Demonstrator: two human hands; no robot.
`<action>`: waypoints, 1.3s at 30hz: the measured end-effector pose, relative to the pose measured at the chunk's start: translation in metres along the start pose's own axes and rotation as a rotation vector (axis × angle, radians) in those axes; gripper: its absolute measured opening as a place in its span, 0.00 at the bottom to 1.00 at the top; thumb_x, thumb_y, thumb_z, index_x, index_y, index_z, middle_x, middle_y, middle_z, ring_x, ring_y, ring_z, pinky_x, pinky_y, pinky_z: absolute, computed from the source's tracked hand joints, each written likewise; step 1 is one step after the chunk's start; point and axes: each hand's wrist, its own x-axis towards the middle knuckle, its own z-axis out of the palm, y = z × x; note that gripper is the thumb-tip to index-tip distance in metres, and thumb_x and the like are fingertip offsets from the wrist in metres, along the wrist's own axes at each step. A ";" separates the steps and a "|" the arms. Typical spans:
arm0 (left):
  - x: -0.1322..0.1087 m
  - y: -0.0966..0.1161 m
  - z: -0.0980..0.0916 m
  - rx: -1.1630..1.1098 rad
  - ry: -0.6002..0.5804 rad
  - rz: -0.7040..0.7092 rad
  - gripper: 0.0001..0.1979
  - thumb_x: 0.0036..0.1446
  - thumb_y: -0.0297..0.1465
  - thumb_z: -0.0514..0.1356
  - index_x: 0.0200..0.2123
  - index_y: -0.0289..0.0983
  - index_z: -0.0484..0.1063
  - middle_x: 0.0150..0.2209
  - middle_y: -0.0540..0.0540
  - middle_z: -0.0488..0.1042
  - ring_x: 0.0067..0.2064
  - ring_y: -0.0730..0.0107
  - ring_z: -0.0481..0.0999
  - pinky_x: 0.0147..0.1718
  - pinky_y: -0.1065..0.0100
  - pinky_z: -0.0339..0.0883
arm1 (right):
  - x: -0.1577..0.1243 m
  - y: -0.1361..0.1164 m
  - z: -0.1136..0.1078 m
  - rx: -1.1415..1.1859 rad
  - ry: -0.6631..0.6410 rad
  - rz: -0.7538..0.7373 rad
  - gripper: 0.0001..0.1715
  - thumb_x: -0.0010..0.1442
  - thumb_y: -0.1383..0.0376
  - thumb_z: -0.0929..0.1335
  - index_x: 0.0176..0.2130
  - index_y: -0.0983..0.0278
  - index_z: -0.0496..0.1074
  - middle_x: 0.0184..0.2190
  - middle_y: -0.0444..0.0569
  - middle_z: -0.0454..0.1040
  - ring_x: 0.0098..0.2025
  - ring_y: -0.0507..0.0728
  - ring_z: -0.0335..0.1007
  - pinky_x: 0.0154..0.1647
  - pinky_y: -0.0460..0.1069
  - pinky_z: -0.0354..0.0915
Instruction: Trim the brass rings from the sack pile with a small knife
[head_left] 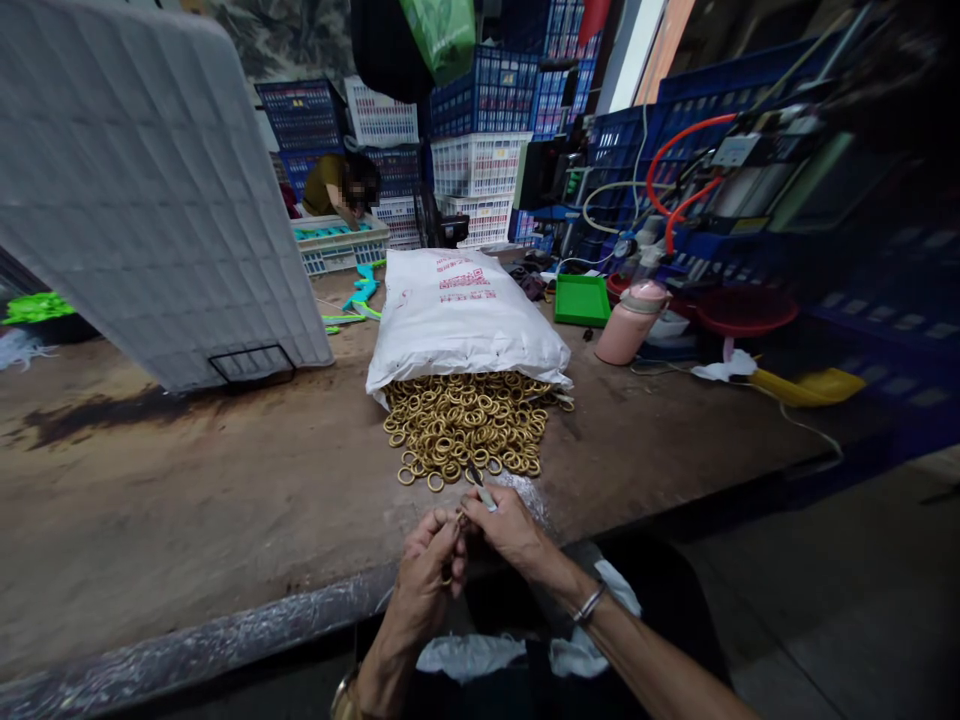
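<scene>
- Left hand (pixel 430 560): fingers curled, pinching what looks like a gold ring (pixel 460 516); mostly hidden by the fingers. A second gold bit shows lower in the same hand.
- Right hand (pixel 514 530): closed on a small knife-like tool (pixel 487 498), dark tip pointing away toward the pile. Fingertips meet the left's.
- Ring pile (pixel 465 430): on the table (pixel 262 510), just beyond the hands, spilling from the open mouth of the white sack (pixel 465 315).
- Cut risk: if that tip is sharp, a slip while turning the tool could catch the left fingers. Cause: small part, fingertips crowded together.
- Drop risk: hands are near the table's front edge, so a loose pinch could send the ring to lap or floor.
- Spill risk: sack mouth faces the hands; bumping it could release more rings.
</scene>
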 end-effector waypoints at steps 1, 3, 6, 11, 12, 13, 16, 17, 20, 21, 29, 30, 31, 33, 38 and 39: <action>-0.001 0.000 0.000 -0.030 -0.013 -0.008 0.12 0.48 0.38 0.60 0.27 0.35 0.62 0.20 0.56 0.62 0.15 0.85 0.56 0.11 0.80 0.49 | 0.000 0.000 0.000 -0.002 -0.004 -0.003 0.11 0.52 0.61 0.61 0.22 0.64 0.63 0.18 0.39 0.61 0.21 0.47 0.55 0.23 0.42 0.54; -0.001 0.001 -0.002 -0.086 -0.032 -0.028 0.12 0.49 0.36 0.61 0.28 0.35 0.62 0.20 0.56 0.62 0.16 0.85 0.57 0.11 0.80 0.49 | 0.001 0.000 0.000 -0.012 -0.013 -0.011 0.12 0.52 0.62 0.60 0.21 0.64 0.62 0.17 0.39 0.60 0.20 0.47 0.54 0.22 0.43 0.53; 0.000 0.002 -0.004 -0.164 -0.050 -0.064 0.11 0.49 0.35 0.61 0.29 0.35 0.62 0.20 0.55 0.62 0.16 0.84 0.57 0.12 0.80 0.49 | 0.003 0.002 0.000 -0.050 -0.023 -0.021 0.13 0.53 0.63 0.59 0.20 0.63 0.60 0.15 0.38 0.58 0.19 0.47 0.53 0.22 0.43 0.52; 0.003 0.004 -0.006 -0.242 -0.026 -0.060 0.13 0.48 0.36 0.61 0.28 0.36 0.61 0.20 0.55 0.62 0.15 0.85 0.57 0.11 0.80 0.48 | -0.002 0.008 0.001 -0.313 0.039 -0.118 0.11 0.55 0.65 0.58 0.22 0.63 0.61 0.17 0.41 0.61 0.21 0.49 0.55 0.23 0.44 0.51; 0.004 0.004 -0.006 -0.239 -0.018 -0.045 0.13 0.48 0.37 0.62 0.27 0.36 0.61 0.20 0.55 0.62 0.15 0.85 0.57 0.11 0.80 0.48 | -0.004 0.009 0.001 -0.392 0.033 -0.165 0.10 0.54 0.67 0.58 0.23 0.63 0.61 0.18 0.42 0.63 0.22 0.50 0.56 0.24 0.44 0.51; 0.004 0.004 -0.006 -0.233 -0.012 -0.029 0.13 0.48 0.37 0.61 0.27 0.36 0.60 0.19 0.55 0.62 0.15 0.85 0.57 0.11 0.80 0.48 | -0.006 0.010 0.002 -0.467 0.017 -0.210 0.08 0.54 0.68 0.59 0.24 0.63 0.62 0.19 0.43 0.64 0.23 0.50 0.57 0.25 0.45 0.51; 0.005 0.002 -0.006 -0.206 -0.002 0.003 0.14 0.48 0.37 0.61 0.26 0.37 0.59 0.19 0.56 0.63 0.15 0.84 0.57 0.11 0.80 0.48 | -0.011 0.012 0.003 -0.628 -0.042 -0.274 0.07 0.51 0.72 0.59 0.30 0.63 0.64 0.23 0.44 0.68 0.26 0.51 0.60 0.27 0.45 0.51; 0.006 0.001 -0.006 -0.193 0.004 0.011 0.14 0.48 0.38 0.61 0.26 0.37 0.59 0.19 0.56 0.63 0.15 0.84 0.57 0.11 0.80 0.48 | -0.012 0.013 0.003 -0.662 -0.052 -0.276 0.08 0.51 0.73 0.59 0.31 0.63 0.64 0.24 0.45 0.69 0.27 0.52 0.61 0.28 0.45 0.51; 0.004 -0.001 -0.007 -0.138 0.020 0.032 0.14 0.49 0.38 0.60 0.27 0.37 0.59 0.19 0.56 0.63 0.15 0.84 0.58 0.11 0.81 0.49 | -0.012 0.017 0.001 -0.736 -0.083 -0.279 0.11 0.50 0.74 0.58 0.33 0.63 0.64 0.26 0.45 0.69 0.28 0.52 0.62 0.29 0.45 0.50; 0.002 0.000 -0.007 -0.119 0.021 0.039 0.13 0.49 0.38 0.60 0.27 0.37 0.59 0.19 0.56 0.63 0.15 0.84 0.57 0.11 0.81 0.49 | -0.012 0.020 0.000 -0.766 -0.091 -0.285 0.11 0.50 0.73 0.58 0.34 0.63 0.64 0.26 0.45 0.69 0.28 0.52 0.62 0.29 0.45 0.50; -0.006 0.013 -0.003 -0.183 -0.014 0.011 0.12 0.49 0.37 0.60 0.27 0.37 0.60 0.22 0.54 0.65 0.17 0.83 0.59 0.12 0.80 0.50 | 0.005 0.021 -0.010 -0.916 0.054 -0.214 0.14 0.51 0.72 0.59 0.38 0.64 0.64 0.28 0.47 0.71 0.28 0.53 0.64 0.27 0.46 0.48; -0.005 0.013 -0.004 -0.203 -0.010 0.006 0.12 0.50 0.37 0.60 0.27 0.36 0.61 0.24 0.53 0.67 0.17 0.83 0.60 0.12 0.79 0.50 | 0.008 0.018 -0.008 -0.908 0.075 -0.209 0.13 0.51 0.72 0.59 0.39 0.64 0.64 0.29 0.47 0.71 0.29 0.53 0.64 0.28 0.46 0.48; -0.004 0.012 -0.006 -0.215 -0.002 0.004 0.12 0.50 0.38 0.60 0.27 0.35 0.62 0.26 0.51 0.67 0.18 0.83 0.61 0.12 0.79 0.50 | 0.011 0.015 -0.006 -0.899 0.091 -0.203 0.13 0.52 0.72 0.59 0.39 0.64 0.64 0.30 0.47 0.71 0.30 0.53 0.65 0.28 0.46 0.48; -0.002 0.010 -0.010 -0.224 0.016 0.006 0.12 0.50 0.38 0.60 0.28 0.34 0.64 0.28 0.50 0.68 0.19 0.83 0.61 0.12 0.79 0.50 | 0.017 0.010 0.000 -0.883 0.112 -0.206 0.13 0.53 0.71 0.60 0.40 0.62 0.63 0.33 0.47 0.72 0.33 0.53 0.66 0.29 0.46 0.49; -0.002 0.009 -0.017 -0.265 0.018 -0.004 0.10 0.48 0.35 0.60 0.29 0.36 0.65 0.27 0.51 0.68 0.19 0.82 0.61 0.13 0.79 0.51 | 0.030 0.013 0.012 -0.959 0.105 -0.217 0.15 0.56 0.68 0.61 0.45 0.61 0.62 0.37 0.48 0.72 0.37 0.55 0.66 0.33 0.47 0.51; -0.002 0.010 -0.018 -0.282 0.011 -0.014 0.09 0.48 0.35 0.61 0.30 0.36 0.65 0.26 0.51 0.68 0.19 0.81 0.61 0.13 0.78 0.51 | 0.031 0.016 0.013 -0.986 0.104 -0.212 0.15 0.56 0.68 0.61 0.45 0.61 0.62 0.37 0.49 0.71 0.37 0.56 0.66 0.33 0.47 0.51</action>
